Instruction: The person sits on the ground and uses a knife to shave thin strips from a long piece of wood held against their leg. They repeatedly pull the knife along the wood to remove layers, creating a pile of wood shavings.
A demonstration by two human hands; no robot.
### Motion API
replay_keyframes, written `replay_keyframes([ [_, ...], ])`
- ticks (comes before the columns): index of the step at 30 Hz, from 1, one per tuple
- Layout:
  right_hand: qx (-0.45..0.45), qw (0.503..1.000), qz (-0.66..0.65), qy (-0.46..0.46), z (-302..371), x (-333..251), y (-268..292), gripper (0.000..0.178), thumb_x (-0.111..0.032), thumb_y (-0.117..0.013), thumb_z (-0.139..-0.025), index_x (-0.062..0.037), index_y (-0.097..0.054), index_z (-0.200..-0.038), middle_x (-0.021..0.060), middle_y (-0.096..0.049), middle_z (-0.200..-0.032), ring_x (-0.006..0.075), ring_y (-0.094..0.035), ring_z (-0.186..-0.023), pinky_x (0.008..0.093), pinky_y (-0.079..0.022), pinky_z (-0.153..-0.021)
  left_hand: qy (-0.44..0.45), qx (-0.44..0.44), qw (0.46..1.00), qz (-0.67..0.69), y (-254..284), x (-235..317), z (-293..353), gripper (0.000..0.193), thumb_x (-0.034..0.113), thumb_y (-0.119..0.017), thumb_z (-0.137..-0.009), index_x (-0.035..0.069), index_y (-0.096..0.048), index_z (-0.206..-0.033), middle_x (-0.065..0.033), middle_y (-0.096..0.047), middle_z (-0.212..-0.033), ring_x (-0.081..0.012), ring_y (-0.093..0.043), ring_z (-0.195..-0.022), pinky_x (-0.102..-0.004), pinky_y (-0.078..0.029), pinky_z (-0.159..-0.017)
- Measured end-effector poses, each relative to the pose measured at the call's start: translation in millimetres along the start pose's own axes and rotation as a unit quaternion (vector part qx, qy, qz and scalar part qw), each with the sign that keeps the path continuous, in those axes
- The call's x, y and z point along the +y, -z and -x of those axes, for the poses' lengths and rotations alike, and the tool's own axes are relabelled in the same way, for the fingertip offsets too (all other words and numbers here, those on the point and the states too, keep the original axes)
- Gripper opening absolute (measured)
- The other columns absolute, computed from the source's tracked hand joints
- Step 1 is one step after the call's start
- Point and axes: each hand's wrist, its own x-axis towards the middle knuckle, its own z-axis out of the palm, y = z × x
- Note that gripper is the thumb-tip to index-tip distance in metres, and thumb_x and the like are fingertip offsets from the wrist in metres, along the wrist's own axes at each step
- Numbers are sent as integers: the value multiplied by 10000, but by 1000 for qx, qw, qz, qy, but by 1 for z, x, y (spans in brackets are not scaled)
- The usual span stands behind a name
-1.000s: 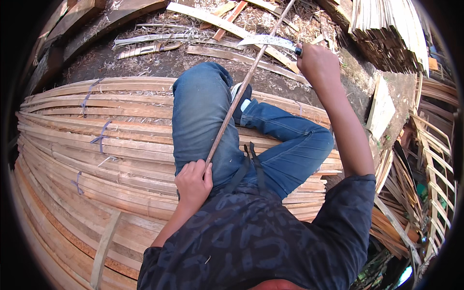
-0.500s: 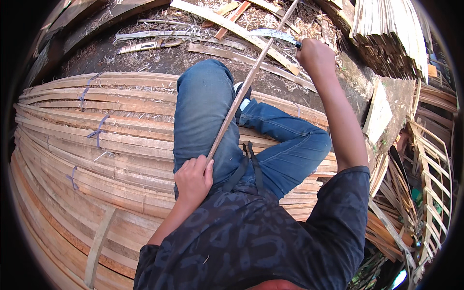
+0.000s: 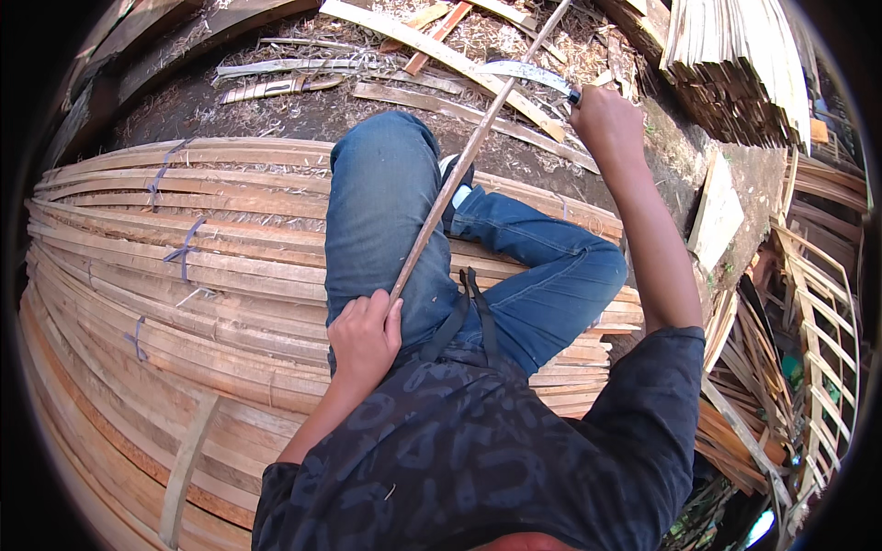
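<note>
My left hand [image 3: 365, 332] is closed around the near end of a long thin wooden stick [image 3: 457, 176], by my left thigh. The stick slants up and away to the right, crossing my bent legs and running past the top of the picture. In my right hand [image 3: 606, 118], stretched out far and to the right, is the dark handle of a sickle [image 3: 533, 72]. Its pale curved blade points left and crosses the far part of the stick. Whether the edge touches the wood I cannot tell.
Bundles of long wooden strips [image 3: 239, 266], tied with purple string, lie under me and to the left. Beyond are a sheathed knife [image 3: 276, 88], loose slats [image 3: 441, 107] and shavings. A stack of thin boards [image 3: 735, 73] stands far right, above a bent slatted frame [image 3: 822, 367].
My right hand has shifted slightly right and nearer, drawing the sickle along with it. My left hand still grips the stick's near end.
</note>
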Motion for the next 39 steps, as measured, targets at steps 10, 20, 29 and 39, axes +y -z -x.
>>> replay_keyframes([
  [10, -13, 998, 24, -64, -9, 26, -30, 181, -178, -590, -810, -35, -689, -761, 197, -688, -765, 344, -693, -703, 441, -547, -621, 5, -24, 1000, -14, 3, 6, 1, 200, 180, -650, -861, 77, -518, -751, -101, -500, -622, -295, -544, -586, -417, -416, -508],
  [20, -119, 957, -238, 113, 58, -21, 22, 308, -325, -582, -924, -36, -545, -1024, 146, -678, -775, 360, -648, -712, 441, -499, -619, 17, -1, 999, 28, -1, -5, 7, 223, 151, -640, -858, 52, -491, -724, -114, -470, -622, -314, -507, -598, -428, -392, -530],
  [29, -31, 959, -272, 68, 54, 19, 33, 271, -249, -565, -947, -19, -585, -1090, 192, -658, -804, 391, -638, -748, 449, -490, -650, 20, -31, 998, 60, 18, -13, 18, 229, 110, -632, -846, 33, -464, -712, -124, -452, -663, -324, -486, -625, -430, -368, -535],
  [39, 44, 992, -112, 47, 26, 28, 37, 250, -281, -550, -954, -55, -619, -1034, 172, -669, -768, 359, -664, -734, 437, -519, -629, 2, -16, 998, 62, 6, -20, 14, 213, 105, -634, -837, 40, -468, -720, -122, -450, -677, -321, -478, -629, -426, -378, -541],
])
